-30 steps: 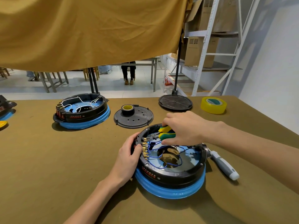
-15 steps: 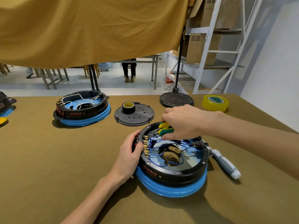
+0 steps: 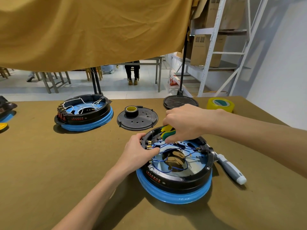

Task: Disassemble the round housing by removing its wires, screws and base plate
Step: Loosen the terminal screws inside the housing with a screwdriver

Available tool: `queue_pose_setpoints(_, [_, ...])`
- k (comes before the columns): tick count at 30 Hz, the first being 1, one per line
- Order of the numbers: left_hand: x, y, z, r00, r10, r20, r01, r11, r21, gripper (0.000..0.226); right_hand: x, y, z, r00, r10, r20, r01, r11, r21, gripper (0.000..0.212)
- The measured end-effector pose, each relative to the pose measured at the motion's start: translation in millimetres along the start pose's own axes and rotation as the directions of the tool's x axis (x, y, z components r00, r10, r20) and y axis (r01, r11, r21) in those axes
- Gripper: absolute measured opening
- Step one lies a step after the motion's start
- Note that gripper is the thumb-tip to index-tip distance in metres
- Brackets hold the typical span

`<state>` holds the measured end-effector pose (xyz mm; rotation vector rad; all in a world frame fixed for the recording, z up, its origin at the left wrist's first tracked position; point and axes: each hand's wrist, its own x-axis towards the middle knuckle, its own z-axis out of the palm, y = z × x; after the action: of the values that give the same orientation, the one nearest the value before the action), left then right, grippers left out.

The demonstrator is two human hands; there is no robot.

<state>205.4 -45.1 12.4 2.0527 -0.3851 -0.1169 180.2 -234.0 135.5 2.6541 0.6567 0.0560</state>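
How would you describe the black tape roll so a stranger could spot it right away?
On the brown table, a flat black disc lies behind the open housing. The black tape roll stands on that disc, small and dark; the other tape roll is bigger and yellow.

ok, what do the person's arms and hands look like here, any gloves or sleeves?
Both are bare. The left hand and right hand wear no gloves, rings or watch that show. Both forearms are uncovered up to the picture's edge, with no sleeve or cuff in view. No markings, bands or cables on either arm.
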Motion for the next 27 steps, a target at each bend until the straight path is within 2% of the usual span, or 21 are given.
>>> queue_pose_setpoints(5, [-5.4, -3.5, 6.1, 0.999, 0.038, -0.032, -0.04, 0.997, -0.071, 0.048, 2.5, -2.0, 2.8, 0.999, -0.031, -0.016, 0.031, 1.0, -0.006, 0.056])
queue_pose_setpoints(17, [-11.0, -4.9, 5.5, 0.998, 0.031, -0.052, -0.036, 0.994, -0.104, 0.038, -5.2, -1.8, 15.5, 0.997, 0.077, 0.02, -0.08, 0.987, 0.138, 0.055])
queue_pose_setpoints(21, [-10.4, -5.1, 5.9, 0.998, 0.031, -0.061, -0.038, 0.993, -0.114, 0.04, -12.6, -12.7, 23.8, 0.984, -0.06, -0.165, 0.043, 0.993, -0.106, 0.056])
queue_pose_setpoints(23, [-9.9, -4.4, 6.1, 0.998, 0.017, -0.053, -0.024, 0.993, -0.115, 0.039, -12.3, -12.5, 21.4, 0.99, -0.03, -0.136, 0.02, 0.997, -0.072, 0.057])
queue_pose_setpoints(25, [-10.0, -2.2, 6.4, 1.0, -0.002, 0.002, 0.002, 0.998, -0.067, 0.052, -10.9, -8.5, 16.2, 0.997, 0.076, -0.03, -0.073, 0.995, 0.075, 0.057])
queue_pose_setpoints(27, [-8.7, -1.7, 6.8, 0.996, -0.058, 0.062, 0.054, 0.996, 0.064, 0.076, -9.8, -8.3, 15.3, 0.996, 0.084, -0.03, -0.082, 0.994, 0.076, 0.056])
